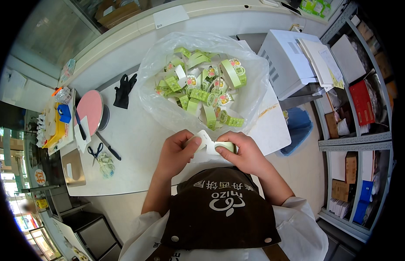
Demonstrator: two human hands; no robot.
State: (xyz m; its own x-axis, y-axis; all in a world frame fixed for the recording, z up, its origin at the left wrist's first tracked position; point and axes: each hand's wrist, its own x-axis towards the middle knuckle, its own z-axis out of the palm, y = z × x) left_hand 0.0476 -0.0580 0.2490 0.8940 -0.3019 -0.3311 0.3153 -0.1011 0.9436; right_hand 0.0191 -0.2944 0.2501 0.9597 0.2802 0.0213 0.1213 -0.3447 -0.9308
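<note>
A small folded card piece [208,145], mostly white with some green by my right fingers, spans the gap between my hands at the table's near edge. My left hand [175,153] pinches its left end between thumb and fingers. Gripping the other end is my right hand [243,152], with the thumb laid across the card. Just beyond, a large clear plastic bag [151,89] lies open, holding several green-and-white printed card pieces [198,95], many folded or curled. My fingers cover part of the held card.
On the white table [128,143], to the left, lie black gloves [124,90], scissors [95,152], a knife [108,146] and a pink turntable [90,111]. A white boxy appliance [283,61] stands back right, above a blue bin [298,130]. Metal shelves [355,143] line the right.
</note>
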